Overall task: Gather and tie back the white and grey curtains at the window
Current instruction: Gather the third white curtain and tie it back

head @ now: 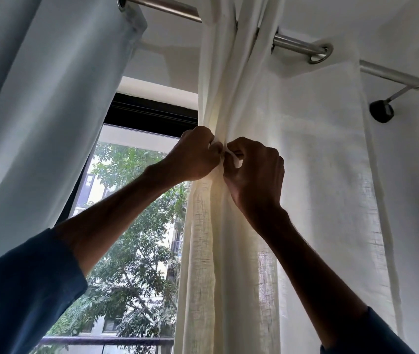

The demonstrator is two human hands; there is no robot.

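The white curtain (218,85) hangs from the curtain rod (297,46) at about 12 o'clock and is drawn into a tight bunch at the middle of the view, spreading wider again towards 6 o'clock. Both hands meet on that bunch. The left hand (198,155), just on the 9 o'clock side, has its fingers curled tightly round a fold of the gathered cloth. The right hand (254,172), just on the 3 o'clock side, pinches a narrow white strip (231,155) between thumb and fingertips, its other fingers bent; the strip runs across the small gap to the left hand. The grey curtain (37,85) hangs loose at 10 o'clock, well apart from the hands. Between the two curtains the window (131,200) shows leafy trees. A rod bracket (382,111) sits at 2 o'clock.
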